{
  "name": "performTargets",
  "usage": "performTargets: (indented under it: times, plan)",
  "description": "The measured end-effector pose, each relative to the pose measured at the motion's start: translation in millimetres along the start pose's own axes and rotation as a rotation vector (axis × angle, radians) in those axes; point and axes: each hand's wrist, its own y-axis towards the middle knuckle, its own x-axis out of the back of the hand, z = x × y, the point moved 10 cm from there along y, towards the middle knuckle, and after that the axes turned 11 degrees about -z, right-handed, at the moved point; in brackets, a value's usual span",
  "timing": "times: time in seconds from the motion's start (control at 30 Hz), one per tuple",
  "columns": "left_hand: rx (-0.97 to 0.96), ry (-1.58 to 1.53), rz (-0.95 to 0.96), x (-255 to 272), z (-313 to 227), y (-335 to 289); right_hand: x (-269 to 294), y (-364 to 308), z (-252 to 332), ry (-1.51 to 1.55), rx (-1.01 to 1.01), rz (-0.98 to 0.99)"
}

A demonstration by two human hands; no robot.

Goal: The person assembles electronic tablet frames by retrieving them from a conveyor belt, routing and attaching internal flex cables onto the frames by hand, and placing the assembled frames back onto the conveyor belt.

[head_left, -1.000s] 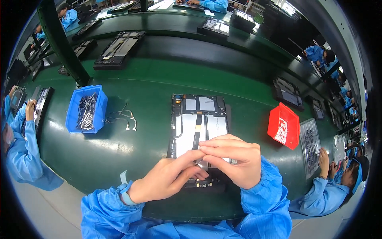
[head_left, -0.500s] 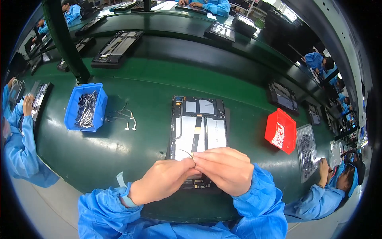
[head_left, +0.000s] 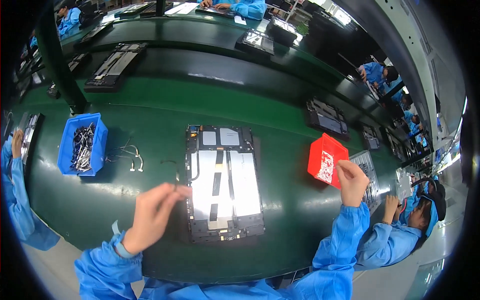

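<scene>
In front of me an opened tablet-like device (head_left: 250,182) lies flat, its silvery battery panels and black frame exposed. Left of it, my left hand (head_left: 152,212) pinches a thin dark cable (head_left: 177,173) that sticks up past the fingertips. My right hand (head_left: 353,184) is at the near right edge of a red bin (head_left: 316,156) of small white pieces. Its thumb and fingertips are pinched together; whether they hold a piece is too small to tell.
A blue bin (head_left: 65,150) full of cables stands at left, with loose cables (head_left: 134,159) beside it. Right of the red bin lies a clear tray (head_left: 372,187). Further devices (head_left: 327,119) line the bench's far side. Co-workers sit at left and right (head_left: 395,237).
My hands have parted from over the device. The left has moved left with the cable, and the right has reached over to the red bin. The view has shifted slightly right.
</scene>
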Motion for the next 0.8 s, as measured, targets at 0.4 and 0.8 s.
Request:
performTargets:
  times: [0.4, 0.8]
  plan:
    - [0.110, -0.175, -0.155, -6, 59, 30, -76, -48, 43, 0.362, -0.070, 0.368]
    - [0.099, -0.072, -0.069, -24, 52, 28, -174, -122, 76, 0.992, -0.598, 0.577]
